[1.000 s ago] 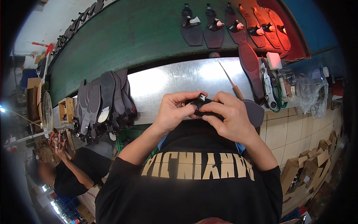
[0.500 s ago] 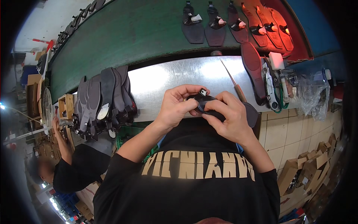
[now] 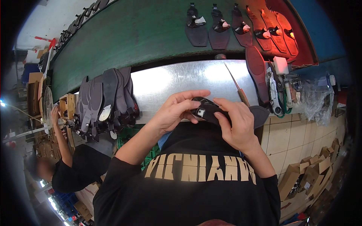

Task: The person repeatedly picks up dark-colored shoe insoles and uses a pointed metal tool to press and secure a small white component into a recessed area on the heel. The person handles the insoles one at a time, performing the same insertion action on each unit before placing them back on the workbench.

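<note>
Both my hands hold a dark sandal in front of my shirt at the near edge of the metal table. My left hand pinches its black strap end, index finger stretched out above it. Beside that thumb sits a small silver-white piece on the strap. My right hand grips the sandal's middle, thumb and fingers on either side, hiding part of it. The heel or toe end sticks out to the right. An awl with a wooden handle lies just beyond my right hand.
A pile of dark sandal soles lies on the left. To the right are a loose sole, a utility knife and plastic bags. Sandals stand in a row on the green belt. A co-worker works at far left.
The sandal has turned in my hands, its silver-white piece now lower and facing up. My left fingers have loosened and straightened; my right hand has shifted along the sandal.
</note>
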Tool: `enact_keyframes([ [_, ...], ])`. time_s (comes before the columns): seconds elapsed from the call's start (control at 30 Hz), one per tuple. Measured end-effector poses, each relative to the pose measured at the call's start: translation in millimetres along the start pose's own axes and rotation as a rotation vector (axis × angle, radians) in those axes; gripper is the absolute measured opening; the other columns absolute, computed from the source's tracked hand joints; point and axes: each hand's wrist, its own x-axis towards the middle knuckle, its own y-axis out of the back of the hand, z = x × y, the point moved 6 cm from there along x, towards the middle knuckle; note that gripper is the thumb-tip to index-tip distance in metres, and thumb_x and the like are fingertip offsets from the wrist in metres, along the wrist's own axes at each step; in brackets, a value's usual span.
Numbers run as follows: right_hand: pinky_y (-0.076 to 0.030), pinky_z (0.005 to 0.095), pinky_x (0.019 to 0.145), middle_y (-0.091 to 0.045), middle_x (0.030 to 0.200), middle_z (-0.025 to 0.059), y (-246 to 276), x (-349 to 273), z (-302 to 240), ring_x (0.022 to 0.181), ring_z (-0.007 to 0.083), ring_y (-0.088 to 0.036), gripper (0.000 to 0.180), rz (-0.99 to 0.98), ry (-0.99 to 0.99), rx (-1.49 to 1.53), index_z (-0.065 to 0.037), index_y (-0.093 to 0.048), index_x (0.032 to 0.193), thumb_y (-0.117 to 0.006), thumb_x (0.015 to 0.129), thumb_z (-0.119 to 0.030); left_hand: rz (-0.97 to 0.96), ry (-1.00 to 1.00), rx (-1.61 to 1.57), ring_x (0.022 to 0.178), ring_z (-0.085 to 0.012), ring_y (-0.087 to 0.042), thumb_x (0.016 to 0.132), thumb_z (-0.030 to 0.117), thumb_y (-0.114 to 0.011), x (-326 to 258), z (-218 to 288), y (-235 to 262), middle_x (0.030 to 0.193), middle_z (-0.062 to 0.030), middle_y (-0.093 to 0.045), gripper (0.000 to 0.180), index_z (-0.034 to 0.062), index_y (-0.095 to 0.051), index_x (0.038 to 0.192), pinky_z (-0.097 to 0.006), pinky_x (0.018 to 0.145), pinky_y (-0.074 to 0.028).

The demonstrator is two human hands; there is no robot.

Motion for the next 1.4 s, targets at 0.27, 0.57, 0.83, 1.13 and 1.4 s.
enact_keyframes([
  [0.27,-0.043,0.0337,0.058,-0.064,0.073,0.0071,0.0,-4.1,2.9,0.062,0.0236,-0.06,0.03,0.005,-0.075,0.049,-0.005,-0.06,0.102,-0.073,0.075,-0.004,0.025,0.062,0.115,0.086,-0.0117,-0.065,0.086,0.005,-0.054,0.2,-8.8,2.5,0.101,-0.0088,-0.065,0.03,-0.0032,-0.059,0.115,-0.027,0.071,-0.058],
  [0.57,-0.048,0.0335,0.059,-0.066,0.076,0.009,-6.4,-7.2,8.7,0.066,0.025,-0.063,0.024,-0.04,-0.183,0.105,-0.004,-0.062,0.097,-0.074,0.076,-0.006,0.072,-0.013,0.215,0.072,-0.0083,-0.064,0.086,0.004,-0.06,2.2,-12.0,2.0,0.092,-0.0073,-0.068,0.021,-0.0026,-0.065,0.105,-0.022,0.068,-0.055],
  [0.83,-0.048,0.0339,0.056,-0.065,0.074,0.0117,-13.7,-8.3,21.4,0.065,0.0268,-0.064,0.014,-0.161,-0.388,0.325,-0.002,-0.064,0.087,-0.072,0.078,-0.01,0.076,-0.084,0.258,0.069,-0.0064,-0.062,0.085,0.006,-0.067,1.5,-10.1,-2.7,0.085,-0.0056,-0.068,0.009,0.0005,-0.065,0.092,-0.019,0.06,-0.051],
  [1.13,-0.05,0.0378,0.083,-0.062,0.107,0.0146,9.1,35.6,-16.7,0.103,0.0306,-0.062,0.026,0.058,0.109,-0.098,-0.005,-0.066,0.098,-0.074,0.074,-0.013,0.385,-0.421,0.33,0.065,-0.0052,-0.057,0.084,0.005,-0.068,-22.4,21.2,26.0,0.08,-0.0014,-0.065,0.008,0.0011,-0.063,0.089,-0.021,0.059,-0.047],
  [1.4,-0.044,0.0414,0.079,-0.057,0.098,0.0139,-13.5,-10.6,84.2,0.088,0.0313,-0.055,0.033,0.134,-0.284,-0.512,-0.001,-0.062,0.115,-0.062,0.082,-0.003,0.422,-0.055,-0.343,0.098,-0.0256,-0.065,0.09,0.013,-0.054,-3.7,-38.3,79.4,0.119,-0.0167,-0.059,0.038,-0.0039,-0.054,0.125,-0.031,0.072,-0.061],
])
